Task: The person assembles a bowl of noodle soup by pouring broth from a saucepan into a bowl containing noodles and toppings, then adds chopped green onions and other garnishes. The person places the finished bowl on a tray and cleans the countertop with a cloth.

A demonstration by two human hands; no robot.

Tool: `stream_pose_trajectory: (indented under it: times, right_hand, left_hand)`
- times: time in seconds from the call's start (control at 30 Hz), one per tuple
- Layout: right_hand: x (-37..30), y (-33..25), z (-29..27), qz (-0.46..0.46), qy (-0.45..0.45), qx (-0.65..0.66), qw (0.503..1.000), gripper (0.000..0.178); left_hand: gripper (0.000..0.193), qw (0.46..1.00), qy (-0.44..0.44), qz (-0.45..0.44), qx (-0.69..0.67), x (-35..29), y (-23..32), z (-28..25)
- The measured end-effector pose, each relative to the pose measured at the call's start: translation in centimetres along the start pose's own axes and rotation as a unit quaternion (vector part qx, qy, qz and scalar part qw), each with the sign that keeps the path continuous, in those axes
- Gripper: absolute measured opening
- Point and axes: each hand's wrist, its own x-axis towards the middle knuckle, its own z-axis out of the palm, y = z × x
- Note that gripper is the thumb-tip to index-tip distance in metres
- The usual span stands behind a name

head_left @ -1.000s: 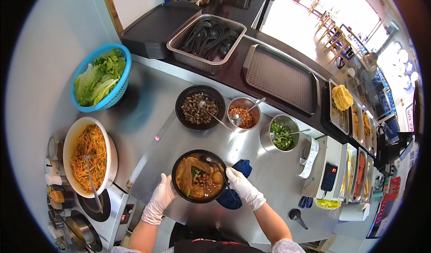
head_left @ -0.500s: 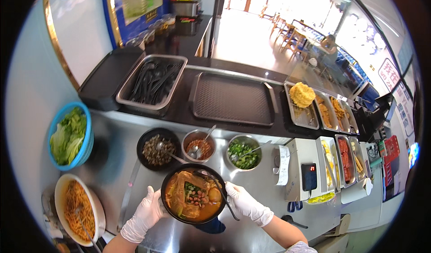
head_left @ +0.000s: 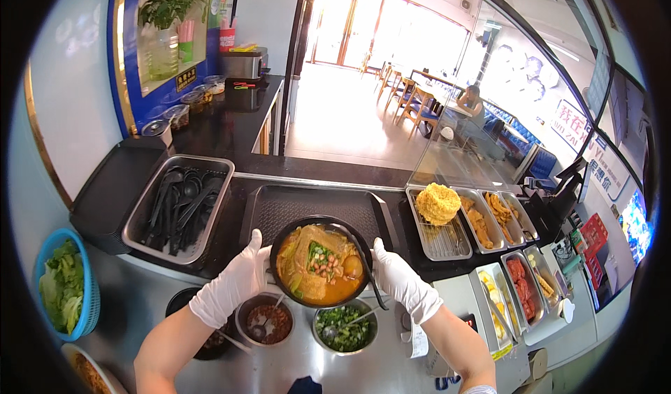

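A black bowl (head_left: pixel 318 219) of reddish-orange soup (head_left: pixel 335 288) is held level in both my gloved hands. The soup is topped with chopped greens, peanuts, pieces that look like fried tofu skin and a round brown egg (head_left: pixel 353 266). My left hand (head_left: pixel 236 276) grips the bowl's left side, thumb up by the rim. On the other side my right hand (head_left: pixel 404 281) grips it, beside a dark curved handle (head_left: pixel 376 286) that hangs out over the rim. The fingers beneath are hidden. Just behind the bowl, on the raised counter, lies a black textured tray (head_left: pixel 307 200).
A steel pan of black ladles (head_left: pixel 183 205) stands left of the tray. To the right are a pan with a noodle cake (head_left: pixel 437 204) and several pans of food. Below are bowls of peanuts (head_left: pixel 264 320) and chopped greens (head_left: pixel 344 330). A blue basket of lettuce (head_left: pixel 64 282) is far left.
Both hands have carried the bowl forward and up, from over the lower steel worktop to the near edge of the tray. The view has tilted up, showing more of the dining room.
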Motion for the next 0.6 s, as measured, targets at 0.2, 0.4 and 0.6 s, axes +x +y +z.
stream_pose_trajectory:
  times: [0.2,0.4,0.6]
  right_hand:
    - [6.7,-1.3,-2.2,0.018,0.011,-0.023,0.999,0.070]
    - [9.6,-1.7,-2.7,0.015,0.021,-0.054,0.998,0.092]
    - [10.8,-1.0,-4.1,-0.014,0.014,-0.056,0.998,0.088]
  left_hand:
    - [0.095,0.998,0.003,-0.040,0.038,8.5,1.9,-3.1]
    - [0.100,0.998,0.026,-0.038,0.049,12.0,2.6,-4.1]
    - [0.088,0.997,0.070,-0.010,0.018,13.3,1.7,-5.0]
